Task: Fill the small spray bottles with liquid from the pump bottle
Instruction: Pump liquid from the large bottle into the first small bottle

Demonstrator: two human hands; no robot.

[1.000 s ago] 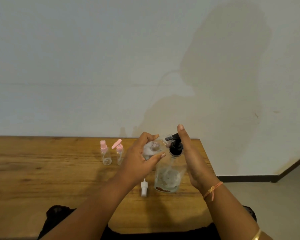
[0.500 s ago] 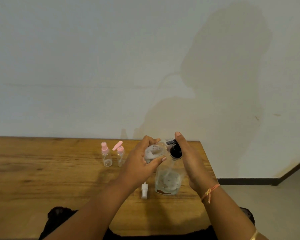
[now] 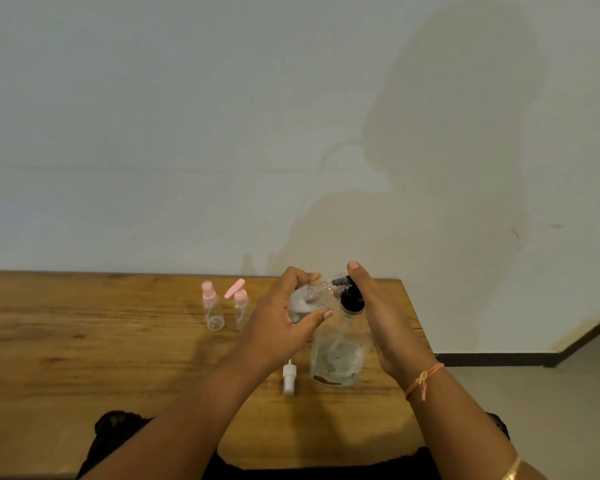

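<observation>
We see the pump bottle on the table, a loose sprayer lying just left of its base and a held bottle at its pump head. Farther left and back, one small bottle stands just left of another small bottle.

Clear black-topped pump bottle upright, small clear bottle tilted at its nozzle

2 forearms bare up to the frame edge. Just behind the right hand, on the wrist: 1 thin orange thread band, knotted, short loose ends hanging. Higher on the same forearm: 1 gold-coloured bangle, cut off by the frame. Black garment at the lap.
</observation>
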